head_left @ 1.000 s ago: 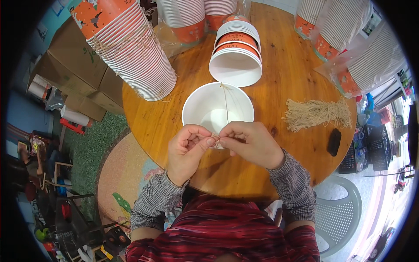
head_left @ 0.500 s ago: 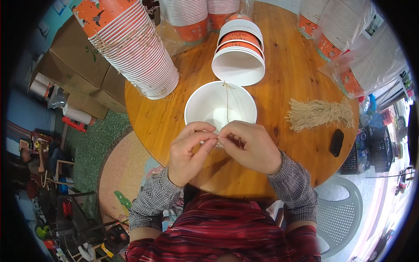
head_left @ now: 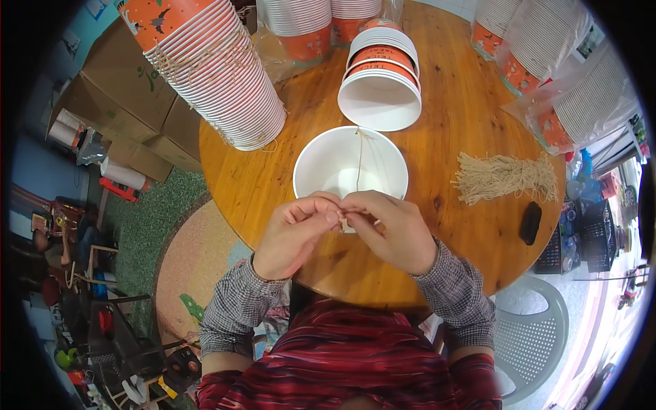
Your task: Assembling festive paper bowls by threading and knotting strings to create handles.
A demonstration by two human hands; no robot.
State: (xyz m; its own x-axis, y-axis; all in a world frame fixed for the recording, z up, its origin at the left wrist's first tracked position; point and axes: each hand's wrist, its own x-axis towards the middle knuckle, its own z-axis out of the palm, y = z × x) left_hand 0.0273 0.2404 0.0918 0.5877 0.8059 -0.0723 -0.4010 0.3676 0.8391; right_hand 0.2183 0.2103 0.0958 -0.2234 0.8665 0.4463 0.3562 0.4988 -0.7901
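A white paper bucket (head_left: 316,162) stands upright on the table in front of me, its mouth toward me. A thin strand of twine (head_left: 360,158) is fixed at its far rim and runs across the mouth toward my fingers. My left hand (head_left: 292,237) and my right hand (head_left: 398,232) meet at the near rim. Both are closed in a pinch, fingertips touching, with the twine between them. The twine's end and the rim behind my fingers are mostly hidden.
A tall stack of orange-and-white buckets (head_left: 219,85) stands at the left on the round wooden table (head_left: 447,246). More nested buckets (head_left: 380,101) lie beyond mine. At the right are a twine bundle (head_left: 506,179), a small black object (head_left: 529,223) and bagged buckets (head_left: 581,102).
My fingertips have drawn closer together at the near rim, and the left fingers have curled in more. The view has shifted slightly; the bucket stays in place.
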